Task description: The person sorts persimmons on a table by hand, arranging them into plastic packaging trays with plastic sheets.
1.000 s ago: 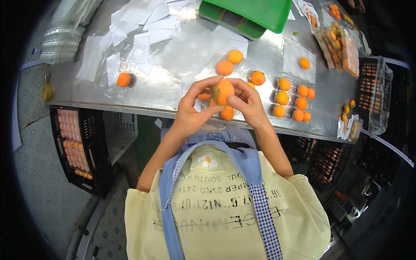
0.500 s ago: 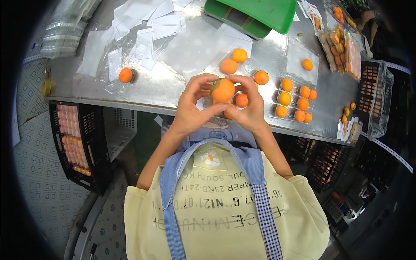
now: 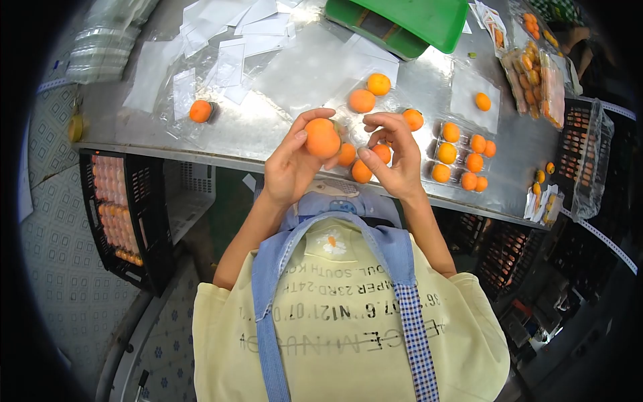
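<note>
My left hand [image 3: 291, 164] is closed round an orange fruit [image 3: 323, 139], held above the front edge of the metal table [image 3: 234, 137]. To its right, my right hand [image 3: 396, 157] has its fingers curved and apart, with nothing between them. Several loose orange fruits lie just beyond and between my hands, among them one [image 3: 362, 172] near the table edge and another [image 3: 362, 100] farther back. A clear tray with rows of orange fruits [image 3: 447, 153] lies right of my right hand.
A green bin [image 3: 442, 23] stands at the back. White papers [image 3: 231, 60] and clear plastic are spread at the left, by stacked clear trays [image 3: 100, 53]. Filled packs [image 3: 526, 77] lie at the right. A black crate [image 3: 144, 221] is below left. Part of a person shows at top right.
My left hand has drawn the fruit leftwards, away from my right hand. My right hand has let go of it and its fingers have opened. The camera view has shifted slightly.
</note>
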The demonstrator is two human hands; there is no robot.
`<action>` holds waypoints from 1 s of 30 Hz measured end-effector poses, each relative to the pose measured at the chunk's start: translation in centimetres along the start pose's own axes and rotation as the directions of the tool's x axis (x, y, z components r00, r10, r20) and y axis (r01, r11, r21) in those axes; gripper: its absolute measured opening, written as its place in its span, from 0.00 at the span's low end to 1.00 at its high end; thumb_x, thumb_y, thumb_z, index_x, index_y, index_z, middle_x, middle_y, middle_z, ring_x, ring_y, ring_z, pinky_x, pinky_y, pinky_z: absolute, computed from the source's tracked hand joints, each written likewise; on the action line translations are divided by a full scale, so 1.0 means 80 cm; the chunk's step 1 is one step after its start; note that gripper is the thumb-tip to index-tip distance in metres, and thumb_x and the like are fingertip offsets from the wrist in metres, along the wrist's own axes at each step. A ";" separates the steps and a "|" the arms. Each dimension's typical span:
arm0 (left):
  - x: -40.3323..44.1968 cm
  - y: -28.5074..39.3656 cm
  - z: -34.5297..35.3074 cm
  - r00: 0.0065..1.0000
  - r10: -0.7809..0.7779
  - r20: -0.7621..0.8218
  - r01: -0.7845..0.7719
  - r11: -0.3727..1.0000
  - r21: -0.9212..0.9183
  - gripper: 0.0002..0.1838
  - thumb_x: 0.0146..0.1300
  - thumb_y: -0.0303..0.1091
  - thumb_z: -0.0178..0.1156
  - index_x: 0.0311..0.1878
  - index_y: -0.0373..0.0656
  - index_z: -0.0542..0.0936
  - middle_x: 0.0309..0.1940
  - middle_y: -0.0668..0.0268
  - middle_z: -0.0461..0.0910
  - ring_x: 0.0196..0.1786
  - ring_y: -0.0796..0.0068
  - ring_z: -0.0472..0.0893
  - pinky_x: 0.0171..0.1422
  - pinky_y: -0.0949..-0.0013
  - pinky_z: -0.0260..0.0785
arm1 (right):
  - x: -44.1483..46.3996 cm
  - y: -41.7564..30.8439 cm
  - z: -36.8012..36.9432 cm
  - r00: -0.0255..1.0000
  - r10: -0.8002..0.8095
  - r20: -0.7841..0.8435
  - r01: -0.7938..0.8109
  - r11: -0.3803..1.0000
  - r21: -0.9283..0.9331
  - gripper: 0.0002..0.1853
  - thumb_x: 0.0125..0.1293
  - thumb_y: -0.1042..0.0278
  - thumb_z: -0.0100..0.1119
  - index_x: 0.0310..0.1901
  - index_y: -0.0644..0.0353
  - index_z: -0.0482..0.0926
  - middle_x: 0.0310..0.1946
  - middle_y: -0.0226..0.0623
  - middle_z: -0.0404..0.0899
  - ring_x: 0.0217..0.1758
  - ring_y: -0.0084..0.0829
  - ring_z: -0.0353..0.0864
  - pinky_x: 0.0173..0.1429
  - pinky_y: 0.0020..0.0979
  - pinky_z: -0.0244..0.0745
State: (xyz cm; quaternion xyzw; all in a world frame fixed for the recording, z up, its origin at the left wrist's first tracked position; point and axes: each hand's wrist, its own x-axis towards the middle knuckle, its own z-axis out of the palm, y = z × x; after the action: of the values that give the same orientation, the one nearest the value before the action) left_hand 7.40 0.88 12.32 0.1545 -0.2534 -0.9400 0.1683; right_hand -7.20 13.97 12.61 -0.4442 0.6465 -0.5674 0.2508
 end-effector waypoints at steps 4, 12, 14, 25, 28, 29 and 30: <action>-0.002 0.000 -0.004 0.999 -0.050 -0.011 0.050 0.999 -0.019 0.23 0.72 0.47 0.38 0.60 0.40 0.65 0.48 0.57 0.73 0.42 0.73 0.73 0.35 0.74 0.62 | 0.003 -0.006 0.009 1.000 0.009 0.021 -0.009 1.000 0.023 0.24 0.52 0.74 0.68 0.53 0.63 0.75 0.46 0.38 0.74 0.46 0.29 0.75 0.42 0.26 0.73; 0.000 -0.006 -0.008 0.996 -0.076 0.056 0.078 0.996 -0.041 0.21 0.74 0.47 0.36 0.57 0.42 0.67 0.48 0.61 0.74 0.46 0.75 0.75 0.41 0.74 0.66 | 0.014 -0.021 0.026 0.997 -0.027 0.078 0.028 0.999 -0.017 0.28 0.49 0.68 0.73 0.53 0.60 0.76 0.45 0.37 0.75 0.42 0.29 0.73 0.43 0.26 0.71; 0.002 -0.012 -0.011 0.998 -0.044 0.051 0.045 0.999 -0.013 0.21 0.75 0.47 0.36 0.57 0.42 0.67 0.50 0.61 0.74 0.50 0.72 0.75 0.48 0.72 0.70 | 0.018 -0.029 0.027 0.995 0.008 0.102 -0.003 0.999 -0.054 0.29 0.48 0.66 0.73 0.54 0.59 0.76 0.46 0.38 0.76 0.44 0.32 0.75 0.45 0.28 0.72; 0.009 -0.027 -0.014 0.960 -0.238 -0.151 0.281 0.774 0.567 0.35 0.71 0.63 0.37 0.72 0.48 0.56 0.56 0.61 0.73 0.44 0.74 0.77 0.39 0.75 0.66 | -0.032 0.047 -0.088 0.784 0.589 -0.195 -0.444 0.752 0.487 0.25 0.59 0.62 0.68 0.54 0.66 0.73 0.45 0.35 0.77 0.42 0.23 0.78 0.46 0.26 0.76; 0.011 -0.022 -0.017 0.942 -0.271 -0.196 0.335 0.781 0.527 0.27 0.73 0.53 0.43 0.64 0.42 0.67 0.47 0.65 0.77 0.41 0.78 0.77 0.38 0.77 0.66 | -0.047 0.012 -0.288 0.698 0.283 -0.658 -0.315 0.946 0.074 0.16 0.68 0.57 0.58 0.46 0.63 0.77 0.38 0.32 0.79 0.41 0.22 0.78 0.44 0.24 0.74; 0.014 -0.021 -0.018 0.938 -0.275 -0.211 0.347 0.765 0.543 0.24 0.74 0.50 0.45 0.61 0.41 0.70 0.45 0.65 0.78 0.40 0.79 0.77 0.38 0.78 0.66 | -0.063 0.029 -0.392 0.683 0.091 -0.724 -0.048 0.996 0.081 0.18 0.67 0.54 0.60 0.47 0.62 0.77 0.38 0.30 0.79 0.42 0.23 0.79 0.45 0.24 0.75; 0.019 -0.023 -0.016 0.937 -0.277 -0.213 0.350 0.758 0.551 0.22 0.74 0.47 0.46 0.60 0.42 0.71 0.45 0.65 0.78 0.40 0.79 0.77 0.37 0.78 0.66 | -0.049 -0.019 -0.457 0.586 0.013 -0.810 0.246 0.950 0.193 0.19 0.67 0.54 0.60 0.49 0.62 0.77 0.38 0.31 0.79 0.43 0.26 0.80 0.47 0.26 0.78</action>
State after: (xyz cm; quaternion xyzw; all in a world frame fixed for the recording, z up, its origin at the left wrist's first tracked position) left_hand 6.09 1.25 9.98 0.2942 -0.4880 -0.8211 -0.0321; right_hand -35.17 36.08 21.77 -0.1418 0.5702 -0.8080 -0.0443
